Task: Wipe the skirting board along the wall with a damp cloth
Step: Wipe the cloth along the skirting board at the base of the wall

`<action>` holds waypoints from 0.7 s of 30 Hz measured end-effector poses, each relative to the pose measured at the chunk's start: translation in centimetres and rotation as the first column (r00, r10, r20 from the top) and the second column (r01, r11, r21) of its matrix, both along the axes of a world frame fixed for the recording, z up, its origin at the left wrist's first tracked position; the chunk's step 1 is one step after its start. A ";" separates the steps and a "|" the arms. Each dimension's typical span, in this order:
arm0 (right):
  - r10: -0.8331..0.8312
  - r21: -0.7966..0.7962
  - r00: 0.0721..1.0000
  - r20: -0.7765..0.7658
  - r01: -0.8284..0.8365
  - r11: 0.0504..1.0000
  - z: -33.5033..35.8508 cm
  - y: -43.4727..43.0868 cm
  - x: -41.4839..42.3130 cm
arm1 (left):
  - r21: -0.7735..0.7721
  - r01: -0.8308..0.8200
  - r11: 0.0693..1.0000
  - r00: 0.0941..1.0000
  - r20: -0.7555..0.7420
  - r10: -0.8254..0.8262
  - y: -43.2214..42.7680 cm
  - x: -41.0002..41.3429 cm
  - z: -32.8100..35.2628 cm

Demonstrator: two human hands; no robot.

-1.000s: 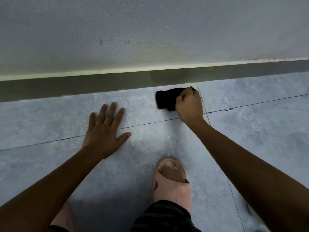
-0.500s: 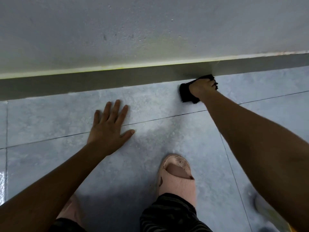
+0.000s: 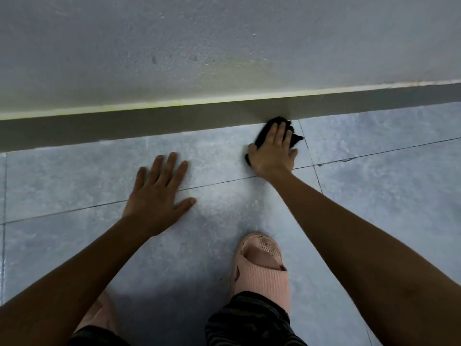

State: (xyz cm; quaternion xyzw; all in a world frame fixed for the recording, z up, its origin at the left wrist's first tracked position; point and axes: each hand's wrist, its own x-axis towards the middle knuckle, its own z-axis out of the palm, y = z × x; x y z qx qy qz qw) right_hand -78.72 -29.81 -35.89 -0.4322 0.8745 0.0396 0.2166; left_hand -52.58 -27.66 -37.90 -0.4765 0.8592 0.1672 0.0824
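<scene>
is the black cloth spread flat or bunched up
Bunched up: the black cloth sits crumpled under the flattened right hand, against the skirting board.

Bare forearms, pink ribbed slide sandals (image 3: 259, 268) with perforated toes, dark striped trouser legs (image 3: 249, 320).

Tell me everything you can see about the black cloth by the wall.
The black cloth is a small, soft, bunched-up rag, mostly hidden under the right hand, whose flat fingers press it down. It lies on the grey tiled floor, its far edge touching the foot of the dark grey skirting board. Dampness cannot be judged.
</scene>
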 end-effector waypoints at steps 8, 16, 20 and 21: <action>-0.229 0.038 0.973 0.034 0.228 0.973 1.1 -1.6 -6.1 | -0.045 -0.050 0.998 0.999 0.010 0.051 0.9 3.2 -0.2; 0.365 -0.185 0.927 -0.084 -0.375 0.908 -1.1 2.1 6.2 | -0.048 -0.063 0.997 0.998 0.005 0.063 0.9 2.9 -0.4; 0.488 -0.216 0.868 -0.093 -0.496 0.841 -1.4 2.4 4.0 | -0.046 -0.117 0.992 0.993 -0.011 0.116 0.8 4.0 -0.3; 0.446 -0.213 0.889 -0.105 -0.458 0.863 -1.5 2.2 2.5 | -0.039 -0.145 0.989 0.989 -0.013 0.145 0.6 4.7 -0.2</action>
